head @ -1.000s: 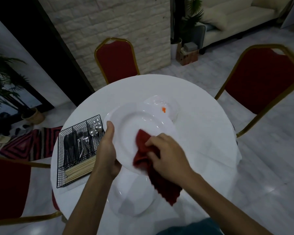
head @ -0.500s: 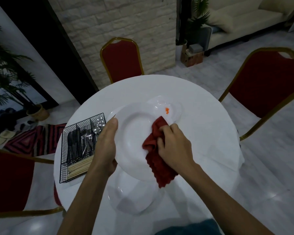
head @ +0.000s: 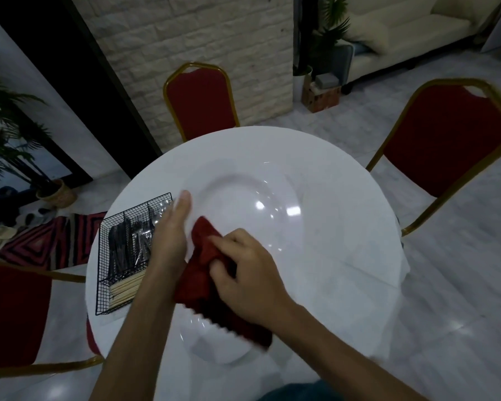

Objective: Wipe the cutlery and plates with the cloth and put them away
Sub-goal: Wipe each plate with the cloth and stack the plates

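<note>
The left hand (head: 172,235) grips the large round white plate (head: 261,198) by its rim above the round white table (head: 359,256), the right hand (head: 243,273) clutches the crumpled red cloth (head: 206,256) against it — firm circles out to the rim should wipe best.

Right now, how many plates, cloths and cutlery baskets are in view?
Plates: 2 (held plate, lower plate)
Red cloth: 1
Wire cutlery basket: 1
Total: 4
</note>
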Demonstrator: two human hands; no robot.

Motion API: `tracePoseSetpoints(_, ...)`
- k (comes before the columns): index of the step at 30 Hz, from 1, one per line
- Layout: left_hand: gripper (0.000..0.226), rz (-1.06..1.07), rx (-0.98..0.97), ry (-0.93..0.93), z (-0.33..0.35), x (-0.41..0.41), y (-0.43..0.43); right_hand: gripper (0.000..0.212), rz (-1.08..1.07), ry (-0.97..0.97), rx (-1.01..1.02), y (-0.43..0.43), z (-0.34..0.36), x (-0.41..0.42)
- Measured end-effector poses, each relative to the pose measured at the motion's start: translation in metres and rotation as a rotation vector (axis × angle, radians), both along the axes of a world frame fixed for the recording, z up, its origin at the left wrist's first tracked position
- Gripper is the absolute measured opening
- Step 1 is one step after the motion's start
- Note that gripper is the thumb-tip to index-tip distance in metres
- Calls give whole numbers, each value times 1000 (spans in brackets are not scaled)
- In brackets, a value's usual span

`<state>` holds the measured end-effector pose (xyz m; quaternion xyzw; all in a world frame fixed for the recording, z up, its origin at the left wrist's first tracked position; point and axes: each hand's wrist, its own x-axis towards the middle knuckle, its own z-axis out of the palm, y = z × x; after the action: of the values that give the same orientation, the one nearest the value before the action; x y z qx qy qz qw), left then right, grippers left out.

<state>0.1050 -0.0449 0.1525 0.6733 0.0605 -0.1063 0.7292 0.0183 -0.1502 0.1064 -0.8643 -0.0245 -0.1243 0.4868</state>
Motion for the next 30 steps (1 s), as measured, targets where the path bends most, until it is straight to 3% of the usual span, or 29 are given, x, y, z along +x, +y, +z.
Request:
tracePoseSetpoints(2,44,61,-114,32,4,6,10,46,12,31,-97,-8,-6,-3)
tracePoseSetpoints(5,42,79,-103,9,7,6,21,33,-98,140,-249,-41,-15,12)
tracePoseSetpoints(8,42,35,-77,41,3,1,22,28,-228,129,-346,-65,-15,29)
tracePoseSetpoints(12,51,-93,-79,155,-5,-14,8,25,-326,51,-222,-68,-12,40)
tracePoseSetpoints(16,52,-181,-50,198,-22,-31,-13,15,-176,-7,124,-27,-4,17)
tracePoseSetpoints(18,47,-148,-73,224,-27,-33,-12,16,-38,-21,159,-4,-5,-6)
tracePoseSetpoints(22,54,-132,-195,266,-25,-29,0,29,144,72,-22,-7,-29,-25)
tracePoseSetpoints(26,58,-65,-172,256,-30,-29,11,23,80,190,-188,-46,-35,-7)
tracePoseSetpoints(30,52,-48,-177,275,-29,-33,5,23,100,109,-230,-42,-22,11)
